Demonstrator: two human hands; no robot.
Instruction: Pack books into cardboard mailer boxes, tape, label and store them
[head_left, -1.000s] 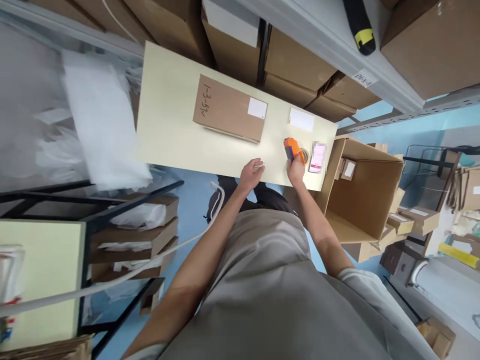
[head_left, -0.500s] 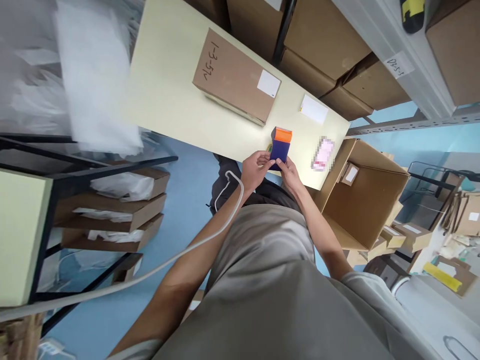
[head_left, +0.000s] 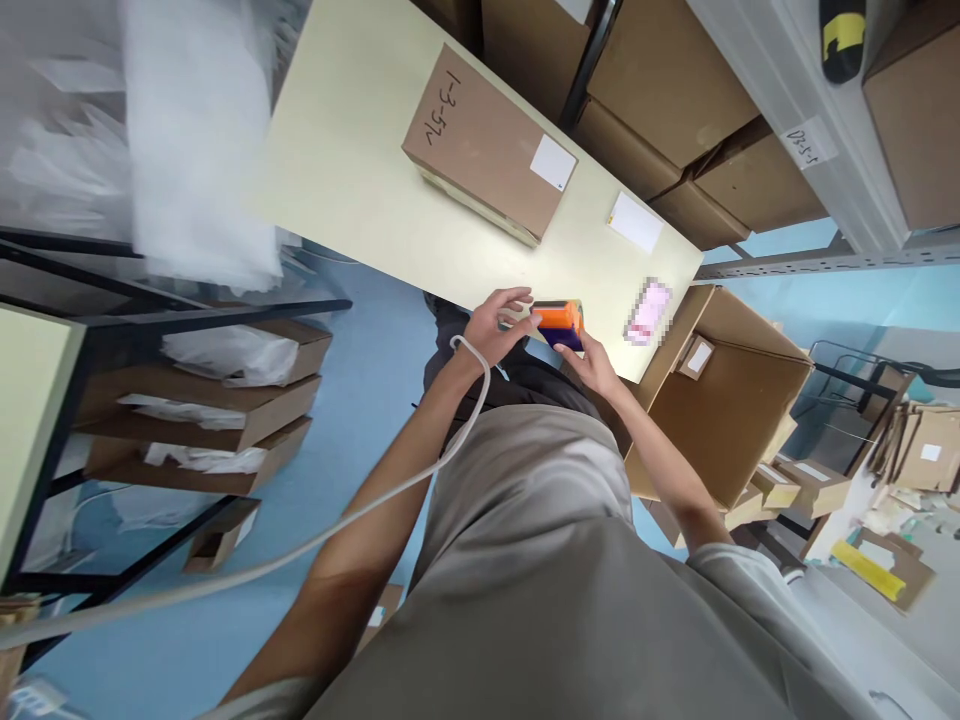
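Observation:
An orange and dark blue tape dispenser (head_left: 559, 322) is held over the near edge of the pale yellow table (head_left: 352, 170). My right hand (head_left: 592, 362) grips it from below. My left hand (head_left: 496, 325) touches its left end with the fingers curled around it. A closed cardboard box (head_left: 486, 146) with a white label and handwritten numbers lies on the table beyond the hands.
A white label sheet (head_left: 634, 221) and a pink phone (head_left: 648, 312) lie on the table's right end. An open cardboard box (head_left: 731, 395) stands right of the table. Shelves of cartons (head_left: 660, 80) line the back. A rack with white bags (head_left: 191, 150) is on the left.
My right hand lifted the tape dispenser off the table and brought it toward my body. My left hand came off the table and joined it; the dispenser tipped onto its side.

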